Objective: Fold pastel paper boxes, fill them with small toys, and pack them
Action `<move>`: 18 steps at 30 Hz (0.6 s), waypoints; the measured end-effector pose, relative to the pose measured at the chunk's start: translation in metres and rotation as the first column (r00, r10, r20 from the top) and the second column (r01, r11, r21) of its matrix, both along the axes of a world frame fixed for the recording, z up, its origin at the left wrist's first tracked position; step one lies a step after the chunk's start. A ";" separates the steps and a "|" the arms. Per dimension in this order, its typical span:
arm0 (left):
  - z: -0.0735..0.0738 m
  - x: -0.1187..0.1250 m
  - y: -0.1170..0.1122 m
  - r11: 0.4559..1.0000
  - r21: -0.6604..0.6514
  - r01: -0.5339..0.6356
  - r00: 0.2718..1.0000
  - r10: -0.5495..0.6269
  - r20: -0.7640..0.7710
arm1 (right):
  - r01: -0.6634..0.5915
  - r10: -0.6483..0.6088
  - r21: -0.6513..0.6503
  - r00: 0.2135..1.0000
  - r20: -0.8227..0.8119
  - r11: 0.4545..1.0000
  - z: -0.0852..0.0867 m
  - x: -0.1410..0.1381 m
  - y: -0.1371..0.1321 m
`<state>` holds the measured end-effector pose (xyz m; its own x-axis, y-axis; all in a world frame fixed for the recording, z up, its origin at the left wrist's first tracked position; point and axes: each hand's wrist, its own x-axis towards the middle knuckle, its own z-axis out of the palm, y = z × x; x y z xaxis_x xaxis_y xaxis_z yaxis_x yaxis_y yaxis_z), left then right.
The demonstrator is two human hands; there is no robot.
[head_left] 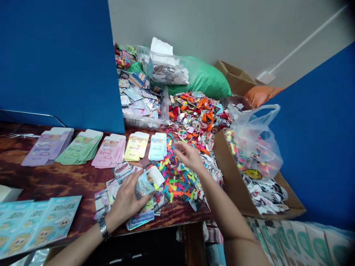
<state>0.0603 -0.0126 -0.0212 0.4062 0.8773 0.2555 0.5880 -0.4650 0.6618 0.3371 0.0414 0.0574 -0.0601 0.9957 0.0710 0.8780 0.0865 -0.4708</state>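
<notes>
My left hand (126, 199) grips a small pale blue card packet (144, 184) with a white block (154, 177) poking from its open end. Beneath that hand lies a loose spread of printed foil packets (140, 216). My right hand (188, 155) hangs open, fingers apart, just above a heap of small multicoloured rubbery pieces (177, 177). Along the wooden table (55, 181) stand fanned stacks of folded card: purple (47, 146), green (80, 146), pink (109, 150), yellow (137, 146) and pale blue (157, 146).
Flat blue printed sheets (39, 225) lie at the front left. Behind are a plastic tub of cards (144, 114), a mound of mixed deflated balloons and stickers (196, 118) and a green sack (202, 77). An open cardboard box (238, 181) holding a plastic bag (255, 142) stands right.
</notes>
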 end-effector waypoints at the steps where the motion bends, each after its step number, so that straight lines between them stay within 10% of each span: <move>1: 0.000 -0.001 0.000 1.000 -0.004 -0.001 1.000 0.001 -0.007 | 0.153 -0.146 -0.041 0.978 0.148 0.987 -0.004 0.017 0.019; 8: 0.003 -0.001 -0.004 0.999 -0.031 0.008 1.000 -0.009 -0.023 | 0.394 -0.330 -0.093 0.859 0.390 0.915 -0.047 0.076 0.117; 18: -0.003 0.001 -0.003 0.999 -0.034 0.003 0.999 -0.005 -0.044 | 0.305 -0.251 -0.113 0.906 0.342 0.946 -0.058 0.081 0.128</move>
<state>0.0613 -0.0156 -0.0243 0.4199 0.8837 0.2069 0.6155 -0.4448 0.6506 0.4177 0.1689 -0.0001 0.2281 0.9714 -0.0666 0.9604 -0.2357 -0.1488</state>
